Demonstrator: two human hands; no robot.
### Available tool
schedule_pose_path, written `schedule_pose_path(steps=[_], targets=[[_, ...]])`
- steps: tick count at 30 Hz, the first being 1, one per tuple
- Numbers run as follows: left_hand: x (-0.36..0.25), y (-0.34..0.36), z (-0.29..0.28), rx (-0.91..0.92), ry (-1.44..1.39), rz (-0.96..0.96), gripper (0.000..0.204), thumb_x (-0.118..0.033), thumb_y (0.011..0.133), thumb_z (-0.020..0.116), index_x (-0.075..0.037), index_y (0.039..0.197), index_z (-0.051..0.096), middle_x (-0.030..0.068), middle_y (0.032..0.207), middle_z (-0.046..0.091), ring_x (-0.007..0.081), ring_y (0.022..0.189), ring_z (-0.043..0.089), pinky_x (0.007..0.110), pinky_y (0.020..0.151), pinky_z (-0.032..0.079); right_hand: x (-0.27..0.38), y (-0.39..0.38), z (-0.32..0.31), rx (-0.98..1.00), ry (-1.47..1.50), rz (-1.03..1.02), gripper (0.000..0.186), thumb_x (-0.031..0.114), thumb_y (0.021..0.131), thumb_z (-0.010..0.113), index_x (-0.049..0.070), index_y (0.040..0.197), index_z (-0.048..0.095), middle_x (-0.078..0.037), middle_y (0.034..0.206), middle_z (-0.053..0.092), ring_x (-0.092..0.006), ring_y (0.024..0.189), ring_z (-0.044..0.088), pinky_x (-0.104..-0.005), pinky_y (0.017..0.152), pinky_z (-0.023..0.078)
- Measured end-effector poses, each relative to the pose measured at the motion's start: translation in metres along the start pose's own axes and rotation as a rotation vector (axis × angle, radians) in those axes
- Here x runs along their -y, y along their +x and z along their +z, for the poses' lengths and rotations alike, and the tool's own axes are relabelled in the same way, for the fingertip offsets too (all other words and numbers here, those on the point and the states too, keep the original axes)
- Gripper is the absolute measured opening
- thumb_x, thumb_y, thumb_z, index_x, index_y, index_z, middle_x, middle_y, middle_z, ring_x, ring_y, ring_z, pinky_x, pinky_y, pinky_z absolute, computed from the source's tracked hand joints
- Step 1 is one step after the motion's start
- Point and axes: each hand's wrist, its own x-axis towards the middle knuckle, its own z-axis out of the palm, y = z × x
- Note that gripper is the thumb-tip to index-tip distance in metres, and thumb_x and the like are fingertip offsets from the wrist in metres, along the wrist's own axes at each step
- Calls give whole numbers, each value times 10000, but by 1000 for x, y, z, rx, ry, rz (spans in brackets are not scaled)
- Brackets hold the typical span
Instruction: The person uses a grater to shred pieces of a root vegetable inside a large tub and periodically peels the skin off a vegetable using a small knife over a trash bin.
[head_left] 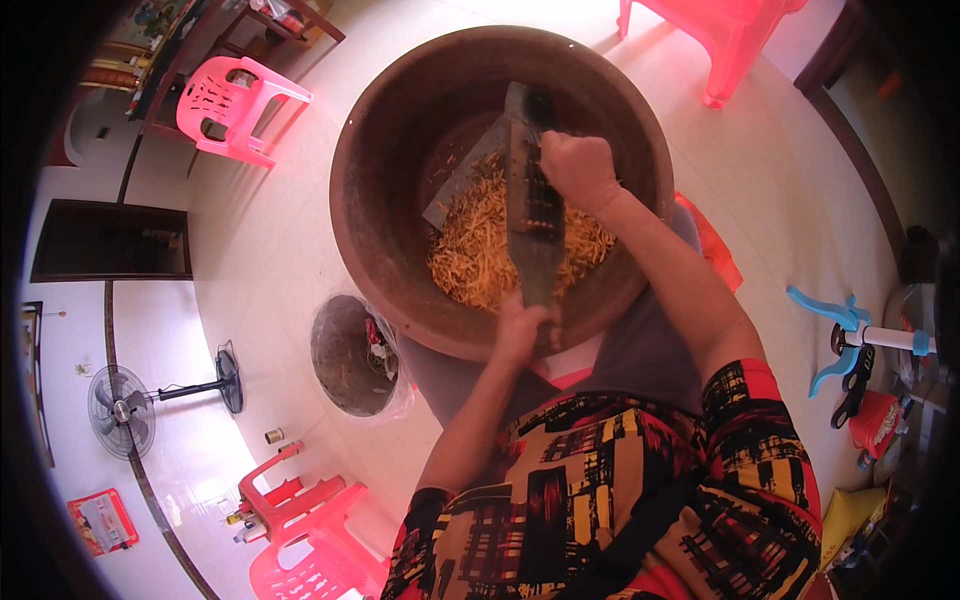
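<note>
Near the middle of the frame, the left hand (pixel 526 326) had its grip wrapped around the lower end of a long dark slotted board (pixel 518 185), which lay slanted across a wide brown tub (pixel 372 200). Above and right of it, the right hand (pixel 582 170) was clenched in a fist against the board's right edge; whether that grip enclosed anything could not be told. Yellowish-brown shreds (pixel 472 248) lay heaped in the tub beneath the board, at frame centre. Left of the tub's lower edge stood a plastic-lined bin (pixel 340 372), and a pink chair (pixel 228 105) stood at upper left.
</note>
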Motion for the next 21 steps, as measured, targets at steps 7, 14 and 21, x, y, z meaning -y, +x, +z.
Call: schedule_pose_path(steps=[7,14,21], targets=[[2,1,-3,25,69,-20,337,-37,703,440,52,1027,461,105,629,528,188,464,515,316,425,457,-1,4,-5,30,65,-26,146,109,761,577,84,686,454,-115,580,540,-320,537,570,-417,463,433],[5,1,-3,-10,48,10,84,-60,704,509,20,713,531,99,566,537,181,432,526,311,414,460,1,12,-9,47,60,2,128,97,738,570,80,684,455,-120,578,547,-328,529,569,-425,472,439],[3,2,-6,36,44,-37,388,-39,706,450,75,1075,493,107,650,541,184,474,517,317,426,462,-3,1,-18,-12,110,28,126,124,734,587,77,698,476,-114,557,548,-308,519,581,-411,473,445]])
